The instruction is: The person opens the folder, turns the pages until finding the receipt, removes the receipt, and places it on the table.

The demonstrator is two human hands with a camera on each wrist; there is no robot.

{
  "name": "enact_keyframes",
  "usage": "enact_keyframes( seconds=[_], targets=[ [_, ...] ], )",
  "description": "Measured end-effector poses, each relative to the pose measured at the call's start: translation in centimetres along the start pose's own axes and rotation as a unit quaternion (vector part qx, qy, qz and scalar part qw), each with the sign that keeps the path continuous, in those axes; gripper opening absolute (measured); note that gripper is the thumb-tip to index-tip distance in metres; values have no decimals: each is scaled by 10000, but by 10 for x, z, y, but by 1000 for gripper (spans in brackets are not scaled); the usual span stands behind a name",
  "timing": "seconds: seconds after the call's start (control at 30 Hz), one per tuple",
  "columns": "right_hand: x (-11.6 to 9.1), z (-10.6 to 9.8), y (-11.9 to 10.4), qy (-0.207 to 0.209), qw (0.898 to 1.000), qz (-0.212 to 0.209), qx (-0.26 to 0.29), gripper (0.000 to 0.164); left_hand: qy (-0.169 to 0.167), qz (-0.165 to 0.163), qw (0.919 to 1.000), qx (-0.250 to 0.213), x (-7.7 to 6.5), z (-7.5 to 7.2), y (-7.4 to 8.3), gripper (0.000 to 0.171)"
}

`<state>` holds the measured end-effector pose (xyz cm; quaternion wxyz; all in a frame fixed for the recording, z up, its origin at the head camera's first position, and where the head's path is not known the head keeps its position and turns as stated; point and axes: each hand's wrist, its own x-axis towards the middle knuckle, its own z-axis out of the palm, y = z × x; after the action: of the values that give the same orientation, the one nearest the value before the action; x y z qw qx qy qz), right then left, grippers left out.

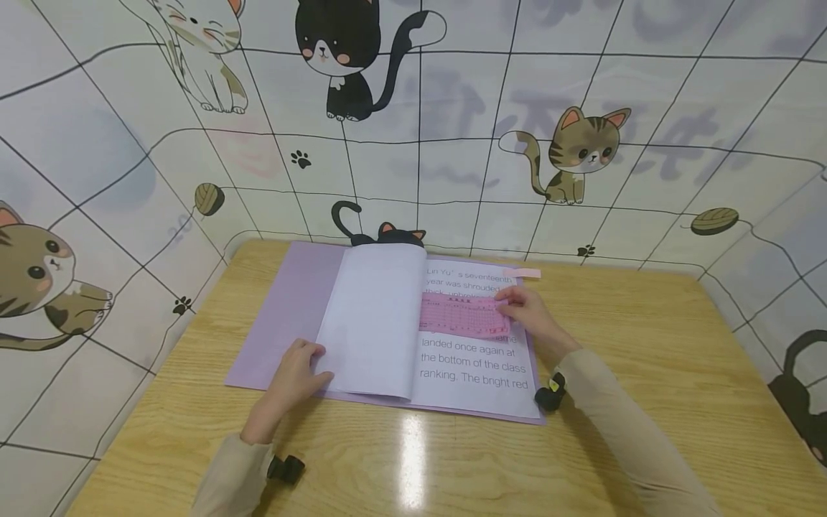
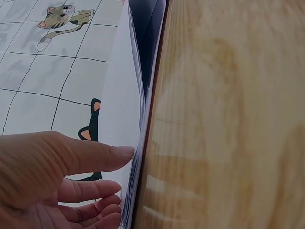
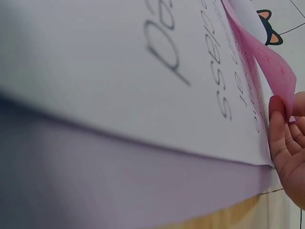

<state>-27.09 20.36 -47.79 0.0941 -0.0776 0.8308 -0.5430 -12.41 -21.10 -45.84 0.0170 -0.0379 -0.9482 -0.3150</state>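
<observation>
A lilac folder (image 1: pixel 271 316) lies spread on the table, holding white sheets. Its left sheet (image 1: pixel 371 323) is blank, while the printed page (image 1: pixel 474 388) on the right bears large English text. My left hand (image 1: pixel 293 377) rests at the lower left of the blank sheet, thumb (image 2: pixel 112 157) extended over the paper near its edge. Over the printed page, my right hand (image 1: pixel 533 316) pinches the right end of a pink printed paper slip (image 1: pixel 459 316). That end is lifted and bent in the right wrist view, and the slip covers several lines of text.
A pale pink tab (image 1: pixel 528 273) sticks out past the printed page's upper right edge. The wooden table (image 1: pixel 646 345) extends on both sides of the folder. Behind it stands a white gridded wall covering (image 1: pixel 465 172) with cartoon cats.
</observation>
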Motion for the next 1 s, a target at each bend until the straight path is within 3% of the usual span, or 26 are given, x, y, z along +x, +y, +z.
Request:
enact_keyframes(
  seconds=[0.23, 0.47, 0.77, 1.0],
  targets=[
    [0, 1, -2, 116, 9997, 168, 107, 23, 8, 14, 10000, -27, 0, 0, 0, 40],
    [-1, 4, -5, 429, 9971, 627, 77, 27, 42, 24, 10000, -40, 0, 0, 0, 39],
    [-4, 5, -8, 715, 9951, 675, -142, 26, 30, 11, 10000, 21, 1, 1, -1, 39],
    [-6, 1, -11, 779, 9920, 956, 270, 28, 18, 14, 10000, 22, 1, 1, -1, 39]
  ],
)
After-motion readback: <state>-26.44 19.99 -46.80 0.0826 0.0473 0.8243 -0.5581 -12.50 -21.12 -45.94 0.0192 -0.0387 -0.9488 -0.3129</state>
